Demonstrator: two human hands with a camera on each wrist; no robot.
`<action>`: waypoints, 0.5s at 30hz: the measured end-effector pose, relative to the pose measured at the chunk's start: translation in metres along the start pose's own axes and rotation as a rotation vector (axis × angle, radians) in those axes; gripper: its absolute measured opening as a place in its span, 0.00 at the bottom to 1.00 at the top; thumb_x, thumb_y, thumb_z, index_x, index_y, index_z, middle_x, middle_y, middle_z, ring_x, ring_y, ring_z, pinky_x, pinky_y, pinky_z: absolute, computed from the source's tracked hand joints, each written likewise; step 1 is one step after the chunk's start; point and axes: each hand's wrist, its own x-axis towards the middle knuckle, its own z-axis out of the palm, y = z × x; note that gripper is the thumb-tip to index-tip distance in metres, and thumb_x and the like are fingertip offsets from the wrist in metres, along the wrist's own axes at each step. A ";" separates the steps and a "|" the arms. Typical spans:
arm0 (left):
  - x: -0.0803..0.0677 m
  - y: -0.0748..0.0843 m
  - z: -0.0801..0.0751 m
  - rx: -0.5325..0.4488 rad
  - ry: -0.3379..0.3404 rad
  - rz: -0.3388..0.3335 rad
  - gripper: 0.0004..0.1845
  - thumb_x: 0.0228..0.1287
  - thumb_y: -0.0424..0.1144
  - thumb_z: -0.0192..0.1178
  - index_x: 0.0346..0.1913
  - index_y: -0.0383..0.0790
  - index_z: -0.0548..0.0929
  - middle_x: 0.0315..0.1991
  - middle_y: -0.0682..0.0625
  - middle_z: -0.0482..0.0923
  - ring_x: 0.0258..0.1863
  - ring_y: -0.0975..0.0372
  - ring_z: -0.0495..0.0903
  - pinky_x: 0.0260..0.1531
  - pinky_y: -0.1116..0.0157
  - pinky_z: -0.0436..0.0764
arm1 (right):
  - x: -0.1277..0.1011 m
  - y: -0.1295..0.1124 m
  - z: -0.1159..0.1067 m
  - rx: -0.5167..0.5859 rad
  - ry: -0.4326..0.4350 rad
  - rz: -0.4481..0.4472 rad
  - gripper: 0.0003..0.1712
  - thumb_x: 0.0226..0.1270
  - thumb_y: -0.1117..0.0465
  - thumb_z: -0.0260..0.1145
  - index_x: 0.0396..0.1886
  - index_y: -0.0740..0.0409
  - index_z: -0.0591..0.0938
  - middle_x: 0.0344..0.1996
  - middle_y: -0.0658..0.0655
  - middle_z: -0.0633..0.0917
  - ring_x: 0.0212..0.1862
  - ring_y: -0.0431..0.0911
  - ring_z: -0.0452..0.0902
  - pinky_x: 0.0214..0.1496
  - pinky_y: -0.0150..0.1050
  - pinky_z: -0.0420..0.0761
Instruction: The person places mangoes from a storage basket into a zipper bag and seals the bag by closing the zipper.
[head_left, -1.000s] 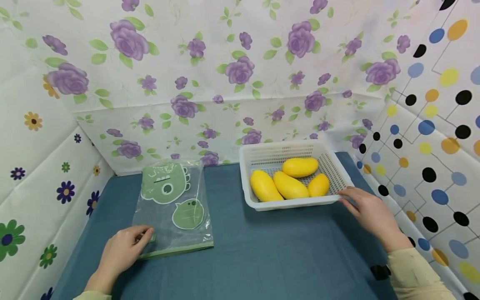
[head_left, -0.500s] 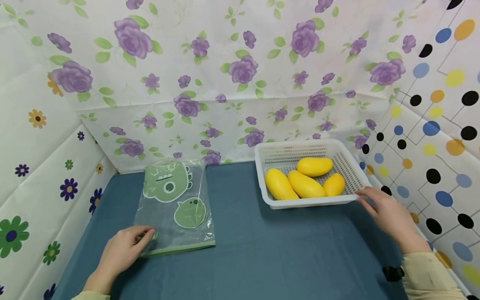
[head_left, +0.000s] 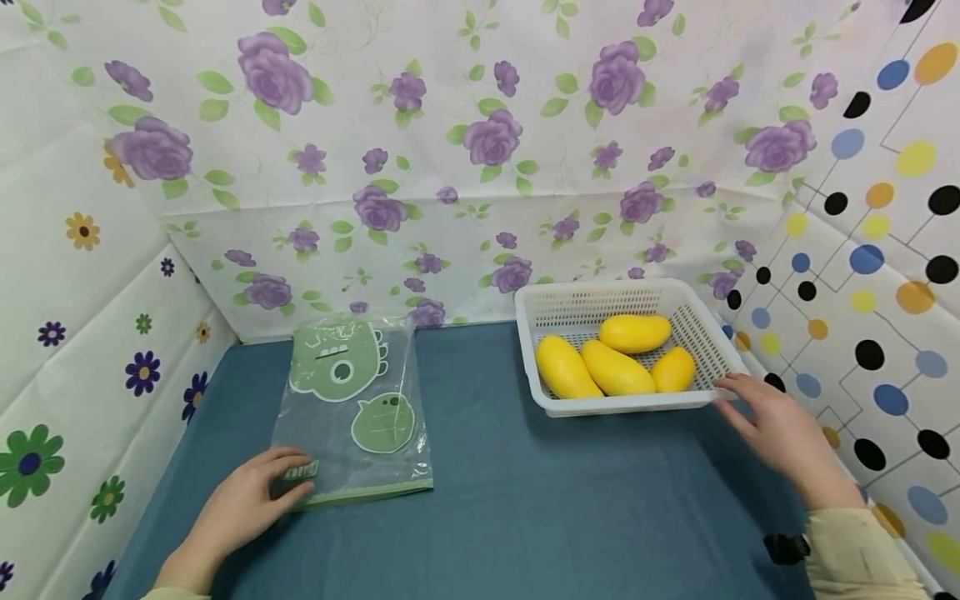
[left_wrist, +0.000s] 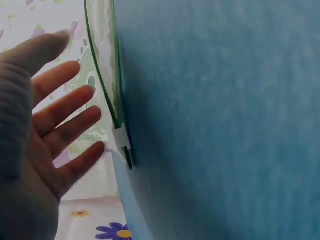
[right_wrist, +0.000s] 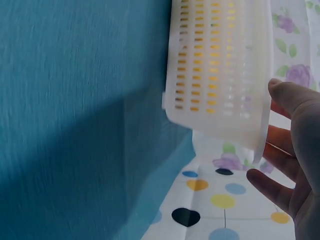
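Note:
My left hand lies at the near left corner of a clear zip bag with green cartoon prints, which is flat on the table. Its fingers are spread and hold nothing; in the left wrist view they point toward the bag's green zip edge and its white slider. A white plastic basket holding several yellow mangoes stands at the back right. My right hand is at its near right corner, fingertips right at the rim, with fingers loosely extended. In the right wrist view the thumb tip overlaps the rim.
A blue cloth covers the table. Floral sheeting rises behind it, with a flower-print sheet at left and a dotted sheet at right. A small black object sits by the right sleeve.
The basket with the mangoes has shifted to the right along with my right hand. My left hand's thumb and fingers have spread apart at the bag's corner. The view has drifted slightly.

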 end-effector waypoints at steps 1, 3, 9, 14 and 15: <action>0.000 -0.002 0.000 -0.005 -0.009 0.014 0.22 0.67 0.56 0.75 0.57 0.50 0.91 0.58 0.50 0.85 0.55 0.48 0.85 0.50 0.42 0.84 | 0.000 -0.003 0.001 0.003 0.007 0.000 0.24 0.76 0.55 0.73 0.66 0.60 0.83 0.66 0.72 0.80 0.65 0.72 0.75 0.61 0.74 0.73; -0.001 -0.005 -0.001 -0.018 -0.026 0.041 0.25 0.64 0.56 0.77 0.59 0.48 0.90 0.59 0.49 0.84 0.57 0.47 0.85 0.52 0.41 0.83 | -0.001 -0.009 0.002 0.016 0.034 0.001 0.26 0.77 0.53 0.72 0.69 0.59 0.82 0.70 0.73 0.77 0.69 0.74 0.71 0.64 0.76 0.70; -0.005 -0.013 -0.004 -0.051 -0.076 0.104 0.33 0.53 0.53 0.84 0.62 0.47 0.89 0.64 0.44 0.81 0.61 0.42 0.82 0.53 0.41 0.83 | -0.002 -0.028 0.001 0.067 0.154 -0.018 0.27 0.76 0.54 0.73 0.71 0.56 0.81 0.76 0.67 0.73 0.76 0.70 0.66 0.71 0.75 0.64; -0.008 -0.015 -0.007 -0.046 -0.106 0.121 0.31 0.55 0.48 0.84 0.63 0.49 0.89 0.65 0.46 0.81 0.61 0.44 0.83 0.51 0.44 0.85 | -0.002 -0.041 0.000 0.094 0.209 -0.050 0.27 0.75 0.57 0.74 0.70 0.54 0.83 0.76 0.65 0.74 0.73 0.69 0.70 0.69 0.73 0.68; -0.008 -0.015 -0.007 -0.041 -0.107 0.123 0.30 0.55 0.47 0.84 0.63 0.49 0.89 0.65 0.46 0.81 0.61 0.44 0.83 0.51 0.45 0.85 | -0.002 -0.043 0.001 0.097 0.215 -0.058 0.27 0.74 0.58 0.74 0.70 0.54 0.83 0.75 0.64 0.75 0.72 0.69 0.71 0.69 0.72 0.68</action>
